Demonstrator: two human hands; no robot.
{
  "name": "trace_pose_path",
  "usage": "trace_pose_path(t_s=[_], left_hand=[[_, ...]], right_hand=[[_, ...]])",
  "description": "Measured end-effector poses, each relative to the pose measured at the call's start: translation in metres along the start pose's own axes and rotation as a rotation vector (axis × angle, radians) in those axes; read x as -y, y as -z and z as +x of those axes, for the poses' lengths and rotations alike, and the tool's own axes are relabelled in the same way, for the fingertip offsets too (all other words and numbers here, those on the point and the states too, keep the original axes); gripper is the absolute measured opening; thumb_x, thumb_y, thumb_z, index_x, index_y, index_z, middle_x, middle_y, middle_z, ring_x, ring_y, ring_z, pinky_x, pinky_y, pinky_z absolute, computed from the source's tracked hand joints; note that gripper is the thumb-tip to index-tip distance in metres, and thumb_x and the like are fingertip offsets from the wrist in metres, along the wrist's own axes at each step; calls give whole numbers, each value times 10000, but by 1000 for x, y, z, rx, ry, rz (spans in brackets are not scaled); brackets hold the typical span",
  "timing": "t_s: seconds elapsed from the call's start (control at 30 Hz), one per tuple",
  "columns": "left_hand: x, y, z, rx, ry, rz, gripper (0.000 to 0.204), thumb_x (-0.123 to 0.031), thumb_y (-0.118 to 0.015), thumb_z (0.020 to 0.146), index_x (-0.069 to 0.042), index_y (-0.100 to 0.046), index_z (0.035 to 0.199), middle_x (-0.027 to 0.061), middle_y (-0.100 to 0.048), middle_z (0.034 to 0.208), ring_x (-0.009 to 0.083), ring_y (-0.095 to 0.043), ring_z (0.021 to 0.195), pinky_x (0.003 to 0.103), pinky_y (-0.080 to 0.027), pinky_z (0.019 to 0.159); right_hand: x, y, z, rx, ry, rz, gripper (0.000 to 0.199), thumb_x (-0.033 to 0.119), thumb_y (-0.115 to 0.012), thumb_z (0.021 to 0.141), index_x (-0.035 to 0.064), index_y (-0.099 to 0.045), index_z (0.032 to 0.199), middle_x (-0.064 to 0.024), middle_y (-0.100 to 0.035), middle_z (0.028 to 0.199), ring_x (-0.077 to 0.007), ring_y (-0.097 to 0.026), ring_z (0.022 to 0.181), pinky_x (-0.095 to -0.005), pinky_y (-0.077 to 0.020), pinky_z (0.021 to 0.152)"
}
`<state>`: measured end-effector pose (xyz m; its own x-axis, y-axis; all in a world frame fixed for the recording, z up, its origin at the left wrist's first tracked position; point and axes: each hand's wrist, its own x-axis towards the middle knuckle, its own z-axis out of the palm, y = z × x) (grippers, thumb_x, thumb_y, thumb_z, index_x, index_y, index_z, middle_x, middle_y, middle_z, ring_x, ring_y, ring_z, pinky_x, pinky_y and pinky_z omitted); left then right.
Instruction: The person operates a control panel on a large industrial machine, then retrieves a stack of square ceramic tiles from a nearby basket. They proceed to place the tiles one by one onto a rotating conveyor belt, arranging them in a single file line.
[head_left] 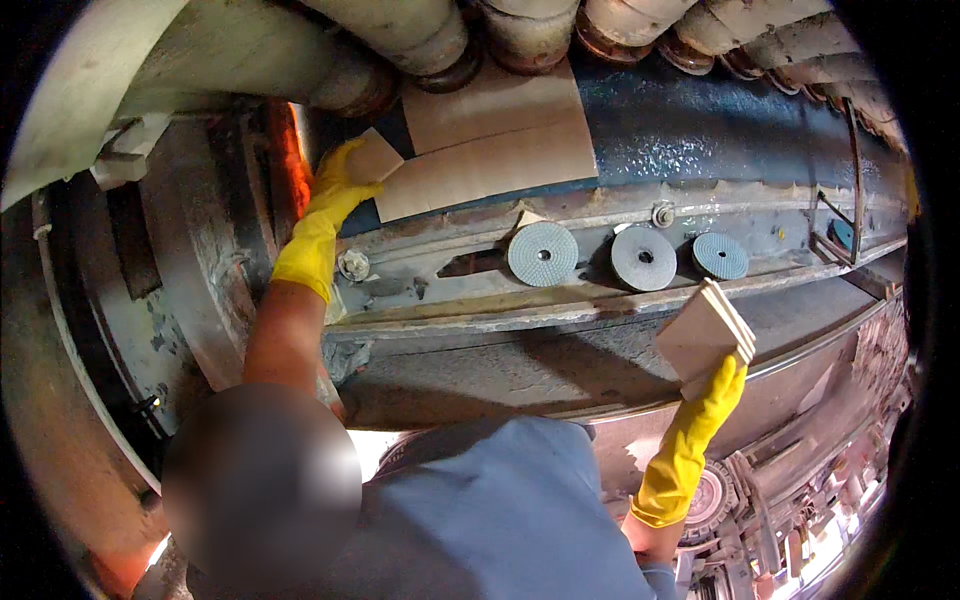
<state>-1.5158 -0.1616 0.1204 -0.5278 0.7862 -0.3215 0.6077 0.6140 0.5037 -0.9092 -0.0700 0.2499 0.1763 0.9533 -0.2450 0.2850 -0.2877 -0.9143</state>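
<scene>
Two hands in yellow rubber gloves, head view, one entry each.

Left hand (340, 180): raised to the upper left part of the machine, fingers closed around the lower edge of a small tan square pad (374, 157), which it presses flat against the dark blue curved drum (700, 130). The pad sits just beside the left edge of the larger tan sheets (490, 150) lying on the drum, near the drum's left end, where an orange glow (290, 170) shows.

Right hand (712, 392): lifted at the right, fingers shut around the bottom of a stack of tan square pads (705, 335), held tilted, clear of the machine, in front of its lower rail.

Three grey round discs (542, 254) stand in a row along the metal ledge (450, 290) below the drum, between the two hands; none is touched.

Grey pipes (420, 35) run along the top edge of the view, above the drum.

A blue garment (500, 510) fills the lower middle.
</scene>
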Motion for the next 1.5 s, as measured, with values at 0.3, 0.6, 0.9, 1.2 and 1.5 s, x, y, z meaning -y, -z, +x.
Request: trace_pose_path(t_s=[0.3, 0.6, 0.9, 1.2, 1.5], left_hand=[[20, -16, 56, 94, -76, 399, 1013, -232, -904, 682, -171, -402, 1559, 173, -478, 1539, 387, -397, 1458, 456, -350, 1211], [1, -7, 65, 215, -279, 249, 904, -121, -810, 721, -153, -448, 1548, 206, -533, 1497, 382, -473, 1405, 438, -386, 1185], [-7, -27, 61, 99, -235, 245, 817, -118, -768, 775, -152, -468, 1534, 219, -521, 1501, 397, -481, 1395, 447, -390, 1177], [-97, -124, -67, 280, -206, -122, 578, -361, -797, 866, -50, -651, 1330, 191, -727, 1125, 376, -694, 997, 455, -557, 865], [-181, -192, -123, 330, 174, -47, 1124, -379, -858, 797, 13, -189, 1611, 310, -412, 1561, 437, -421, 1447, 455, -343, 1201]], right_hand=[[-19, 7, -10, -110, 61, 11, 664, 530, -625, 1000, 20, -550, 1417, -104, -594, 1370, -211, -566, 1221, -372, -438, 1037], [-16, 8, -8, -76, 92, -77, 667, 506, -618, 1008, -13, -537, 1419, -115, -591, 1388, -224, -553, 1253, -386, -403, 1083], [-10, 0, -9, -52, 101, -68, 702, 518, -643, 992, -16, -525, 1432, -120, -594, 1386, -225, -555, 1250, -386, -408, 1079], [3, -7, -10, -38, 132, -54, 705, 493, -696, 970, -14, -534, 1432, -114, -607, 1376, -221, -571, 1241, -369, -431, 1062], [4, -9, -12, -18, 81, 42, 708, 429, -759, 939, -16, -526, 1438, -106, -611, 1369, -203, -558, 1252, -365, -412, 1084]])
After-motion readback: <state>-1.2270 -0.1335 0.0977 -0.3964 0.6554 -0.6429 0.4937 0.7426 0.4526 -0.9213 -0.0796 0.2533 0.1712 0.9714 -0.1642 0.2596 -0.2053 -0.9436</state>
